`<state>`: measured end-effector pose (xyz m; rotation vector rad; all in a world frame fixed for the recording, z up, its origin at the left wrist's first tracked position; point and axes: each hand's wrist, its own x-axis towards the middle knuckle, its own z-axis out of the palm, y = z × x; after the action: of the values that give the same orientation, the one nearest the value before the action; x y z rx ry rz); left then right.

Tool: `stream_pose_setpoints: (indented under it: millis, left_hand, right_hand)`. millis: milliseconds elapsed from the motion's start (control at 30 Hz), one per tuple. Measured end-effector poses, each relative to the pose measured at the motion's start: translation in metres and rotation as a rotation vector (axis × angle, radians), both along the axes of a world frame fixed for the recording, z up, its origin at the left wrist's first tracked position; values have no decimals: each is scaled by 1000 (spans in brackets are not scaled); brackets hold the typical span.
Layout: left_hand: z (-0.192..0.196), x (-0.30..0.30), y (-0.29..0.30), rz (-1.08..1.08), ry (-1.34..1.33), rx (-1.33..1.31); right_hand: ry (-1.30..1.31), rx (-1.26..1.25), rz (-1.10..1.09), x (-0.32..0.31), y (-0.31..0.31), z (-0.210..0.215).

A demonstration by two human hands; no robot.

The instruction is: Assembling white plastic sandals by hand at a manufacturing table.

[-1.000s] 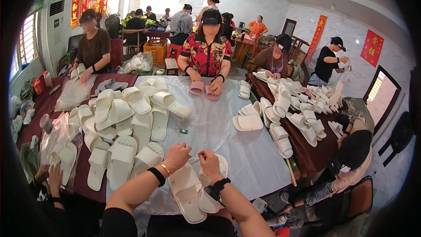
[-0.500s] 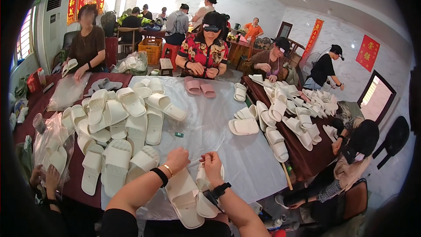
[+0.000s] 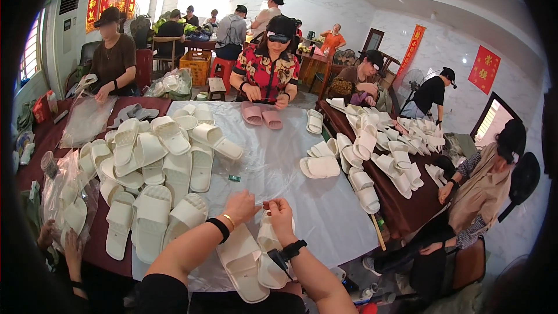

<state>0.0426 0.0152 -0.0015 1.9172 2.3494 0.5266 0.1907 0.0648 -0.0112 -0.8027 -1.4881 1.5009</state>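
Just beyond a pair of off-white slide slippers lying at the near table edge, my two hands are close together. The pair is a left slipper (image 3: 241, 259) and a right slipper (image 3: 271, 263), the latter partly behind my right wrist. My left hand (image 3: 240, 209) is closed in a pinch, its fingertips pointing toward the other hand. My right hand (image 3: 280, 218) is pinched too, its thumb and forefinger nearly meeting the left fingertips. Whatever they hold is too small to make out. A small green packet (image 3: 234, 178) lies on the plastic sheet (image 3: 264, 157) beyond my left hand.
To the left, off-white slippers (image 3: 153, 212) are heaped up; several more (image 3: 320, 167) lie at right, and others cover the dark red table (image 3: 401, 212). Across from me, a person (image 3: 269, 67) sits behind pink slippers (image 3: 261, 115). A person's hand (image 3: 73, 250) is at lower left.
My hands have drawn closer together, the left one shifting slightly right. The person at far right has straightened up, and the person across has moved their hands apart.
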Motion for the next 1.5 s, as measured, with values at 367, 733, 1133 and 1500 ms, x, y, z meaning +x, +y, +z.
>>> stream_pose_setpoints:
  millis: [367, 733, 1133, 1500]
  left_hand:
    - [-50, -30, 27, -39, -9, -81]
    - [-50, -43, 31, 72, 130, -31]
    - [9, -40, -37, -7, -222, 154]
    - [24, -35, -130, 19, -505, -20]
  right_hand:
    - [-25, -41, 224, 29, -35, 32]
    - [454, 149, -348, 148, -44, 104]
    - [-625, 519, -60, 153, -123, 80]
    - [-1018, 729, 129, 101, -150, 27]
